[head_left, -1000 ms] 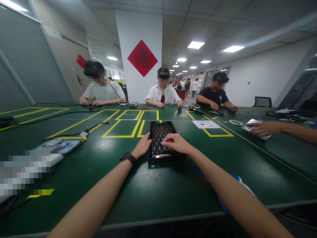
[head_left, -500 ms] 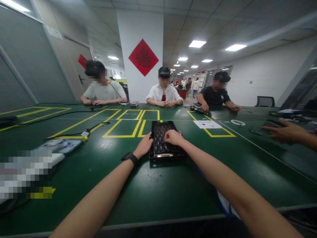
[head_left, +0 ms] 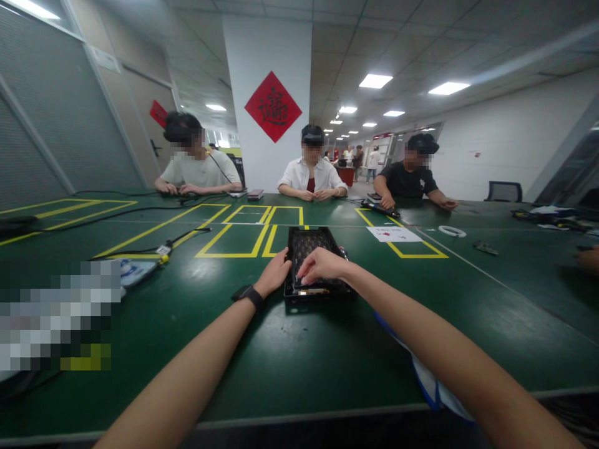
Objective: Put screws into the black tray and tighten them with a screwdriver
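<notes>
A black rectangular tray [head_left: 306,236] with rows of small shiny pieces lies flat on the green table in front of me. My left hand [head_left: 275,273] grips the tray's left side, thumb along its rim and the other fingers partly hidden. Over the near part of the tray, my right hand [head_left: 321,265] points down with thumb and fingertips pinched together. Whatever may be between those fingertips is too small to make out, and the hand covers part of the rows.
A white printed sheet [head_left: 394,234], a white ring [head_left: 452,231] and a small dark part [head_left: 485,248] lie to the right. Cables [head_left: 187,236] and a blurred-out object [head_left: 60,318] are on the left. Three people sit across the table; another person's hand [head_left: 588,259] shows at right.
My right hand has moved toward me over the tray, from its middle to its near end. My left hand stays at the tray's side. The other person's hand at right has drawn mostly out of view.
</notes>
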`<state>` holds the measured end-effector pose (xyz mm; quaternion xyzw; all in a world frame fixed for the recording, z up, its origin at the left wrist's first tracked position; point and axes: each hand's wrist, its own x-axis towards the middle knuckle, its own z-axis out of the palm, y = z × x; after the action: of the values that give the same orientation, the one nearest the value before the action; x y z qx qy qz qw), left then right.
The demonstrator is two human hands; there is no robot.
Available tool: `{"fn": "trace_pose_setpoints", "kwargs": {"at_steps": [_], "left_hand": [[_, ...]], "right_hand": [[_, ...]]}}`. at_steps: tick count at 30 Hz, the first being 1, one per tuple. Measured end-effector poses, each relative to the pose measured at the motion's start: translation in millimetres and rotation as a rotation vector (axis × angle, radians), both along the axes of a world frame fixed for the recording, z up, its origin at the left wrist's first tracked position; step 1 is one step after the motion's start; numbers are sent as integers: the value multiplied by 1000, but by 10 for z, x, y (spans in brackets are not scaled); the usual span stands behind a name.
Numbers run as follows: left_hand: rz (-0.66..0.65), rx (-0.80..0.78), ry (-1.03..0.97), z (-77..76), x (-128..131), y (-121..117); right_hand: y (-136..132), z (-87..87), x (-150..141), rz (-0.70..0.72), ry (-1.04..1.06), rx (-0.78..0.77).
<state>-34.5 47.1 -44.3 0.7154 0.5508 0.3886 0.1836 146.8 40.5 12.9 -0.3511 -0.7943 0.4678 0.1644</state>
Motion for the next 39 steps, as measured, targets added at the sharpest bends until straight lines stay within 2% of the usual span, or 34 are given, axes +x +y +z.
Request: {"fn": "trace_pose_setpoints", "kwargs": {"at_steps": [8, 19, 27, 39], "left_hand": [[2, 0, 39, -25, -13, 26], [-2, 21, 30, -46, -13, 39], [-6, 30, 2, -71, -29, 64], [3, 12, 4, -26, -13, 15]], "right_hand": [[-37, -77, -31, -9, 69, 29], [-84, -18, -70, -6, 23, 29], [-51, 10, -34, 63, -24, 40], [-32, 25, -33, 98, -4, 51]]}}
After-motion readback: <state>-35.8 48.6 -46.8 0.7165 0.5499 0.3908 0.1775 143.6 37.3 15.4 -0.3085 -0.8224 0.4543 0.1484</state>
